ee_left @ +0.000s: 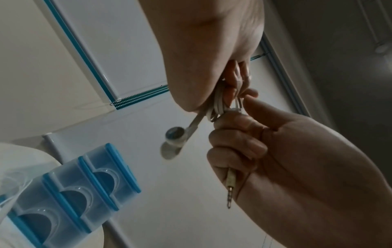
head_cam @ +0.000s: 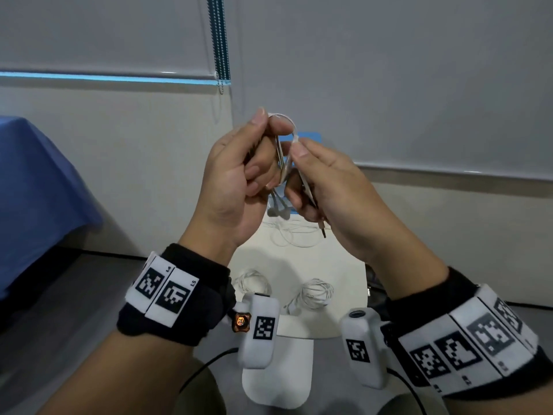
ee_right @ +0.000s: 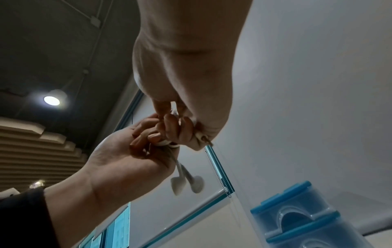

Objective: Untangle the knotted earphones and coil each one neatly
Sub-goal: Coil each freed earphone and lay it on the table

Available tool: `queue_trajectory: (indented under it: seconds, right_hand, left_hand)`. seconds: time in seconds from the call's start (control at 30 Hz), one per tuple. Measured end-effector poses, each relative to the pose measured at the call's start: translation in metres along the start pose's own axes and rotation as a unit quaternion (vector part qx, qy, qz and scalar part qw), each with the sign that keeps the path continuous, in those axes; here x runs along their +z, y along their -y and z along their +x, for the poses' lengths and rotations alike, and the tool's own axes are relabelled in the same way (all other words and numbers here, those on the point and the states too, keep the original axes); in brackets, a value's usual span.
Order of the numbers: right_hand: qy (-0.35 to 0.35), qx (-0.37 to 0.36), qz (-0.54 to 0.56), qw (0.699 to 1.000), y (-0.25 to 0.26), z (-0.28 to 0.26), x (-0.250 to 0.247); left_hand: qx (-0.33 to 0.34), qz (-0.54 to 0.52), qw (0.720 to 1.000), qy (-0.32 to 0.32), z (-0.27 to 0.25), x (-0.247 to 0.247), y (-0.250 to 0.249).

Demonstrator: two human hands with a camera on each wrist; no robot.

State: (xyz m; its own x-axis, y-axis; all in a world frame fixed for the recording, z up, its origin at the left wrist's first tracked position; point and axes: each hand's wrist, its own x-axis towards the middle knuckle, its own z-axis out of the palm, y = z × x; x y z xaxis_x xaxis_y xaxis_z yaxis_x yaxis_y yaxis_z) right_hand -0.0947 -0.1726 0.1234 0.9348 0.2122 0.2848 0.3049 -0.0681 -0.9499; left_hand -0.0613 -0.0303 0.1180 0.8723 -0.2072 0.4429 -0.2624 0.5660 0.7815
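Third set mid-coil: left hand (head_cam: pixel 236 178) fingers curled through white earphone loops (head_cam: pixel 281 145), buds hanging below; right hand (head_cam: pixel 326 187) pinches cable end, plug under its fingers; two coils (head_cam: pixel 317 292) done, loose cable (head_cam: pixel 293 235) left.

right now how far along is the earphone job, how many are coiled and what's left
Done: two coiled earphones lie on the white table. In hand: the left hand holds a third earphone's loops while the right hand pinches its cable near the plug. Left: loose white cable on the table further away, apparently not yet coiled.
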Motion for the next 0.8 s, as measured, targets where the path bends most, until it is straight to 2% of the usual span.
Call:
queue_trajectory:
  seconds: [0.1, 0.17, 0.27, 0.43, 0.53, 0.67, 0.8]
  right_hand:
    - [-0.013, -0.039, -0.035, 0.999, 0.003, 0.003, -0.001]
    - [-0.027, -0.075, -0.098, 0.992, 0.001, 0.007, 0.0]
    - [-0.059, -0.105, -0.202, 0.972, -0.004, 0.013, -0.001]
    - [-0.099, -0.133, -0.314, 0.935, -0.01, 0.013, -0.008]
    - [-0.126, -0.137, -0.378, 0.907, -0.008, 0.014, -0.011]
    - [-0.149, -0.133, -0.411, 0.889, -0.003, 0.014, -0.015]
    - [-0.128, -0.097, -0.498, 0.852, 0.004, 0.008, -0.022]
  left_hand:
    - [0.008, 0.019, 1.0, 0.023, 0.002, 0.003, 0.003]
    - [0.006, 0.019, 0.999, 0.036, 0.003, 0.004, 0.003]
    - [-0.008, 0.03, 0.998, 0.049, 0.004, 0.001, 0.002]
    - [-0.004, 0.071, 0.997, 0.038, 0.003, 0.001, 0.005]
    - [-0.003, 0.076, 0.997, 0.005, 0.003, 0.008, 0.008]
    - [-0.009, 0.113, 0.993, -0.033, 0.002, 0.013, 0.01]
    - [-0.033, 0.144, 0.988, -0.053, 0.005, 0.009, 0.006]
